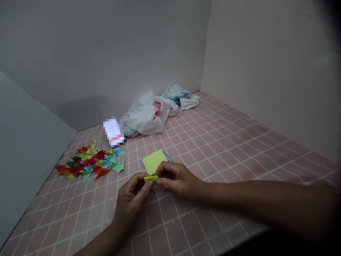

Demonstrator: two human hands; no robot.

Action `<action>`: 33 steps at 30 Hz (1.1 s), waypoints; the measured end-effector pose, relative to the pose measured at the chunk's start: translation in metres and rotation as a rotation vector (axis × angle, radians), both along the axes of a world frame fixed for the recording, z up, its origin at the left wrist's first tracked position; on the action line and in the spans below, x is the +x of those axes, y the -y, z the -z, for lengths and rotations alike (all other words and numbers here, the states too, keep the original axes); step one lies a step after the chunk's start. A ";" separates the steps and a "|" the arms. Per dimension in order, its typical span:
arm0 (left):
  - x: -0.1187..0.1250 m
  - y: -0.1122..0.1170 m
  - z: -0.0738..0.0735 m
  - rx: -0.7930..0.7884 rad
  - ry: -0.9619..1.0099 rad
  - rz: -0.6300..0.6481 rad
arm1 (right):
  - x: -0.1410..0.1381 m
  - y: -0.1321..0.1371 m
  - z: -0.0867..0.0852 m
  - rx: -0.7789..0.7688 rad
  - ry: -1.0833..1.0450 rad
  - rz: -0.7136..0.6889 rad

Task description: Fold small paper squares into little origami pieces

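Between my two hands is a small folded piece of yellow paper. My left hand pinches its left end between thumb and fingers. On the other end, the thumb and curled fingers of my right hand are closed. Just beyond them lies a stack of square paper sheets, yellow on top with blue and pink edges peeking out. Part of the stack is hidden behind my right hand. To the left is a loose pile of folded paper pieces in red, orange, yellow, green and light blue.
A phone with a lit, blurred screen stands behind the pile. Next to it sits a crumpled white plastic bag. Farther back are a blue patterned packet and white tissue. Walls border the pink tiled surface.
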State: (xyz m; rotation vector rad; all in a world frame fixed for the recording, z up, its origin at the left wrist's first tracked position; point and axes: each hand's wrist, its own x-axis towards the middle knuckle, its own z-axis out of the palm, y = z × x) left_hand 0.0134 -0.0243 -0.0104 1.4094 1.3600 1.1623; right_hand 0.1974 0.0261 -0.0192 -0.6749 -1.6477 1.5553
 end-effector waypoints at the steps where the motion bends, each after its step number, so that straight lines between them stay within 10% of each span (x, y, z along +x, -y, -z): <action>1: 0.000 0.000 0.000 -0.016 0.013 0.001 | 0.000 0.000 0.000 -0.003 0.001 0.001; 33: 0.000 -0.001 0.001 -0.014 -0.059 0.073 | 0.000 -0.002 0.002 0.052 0.028 0.017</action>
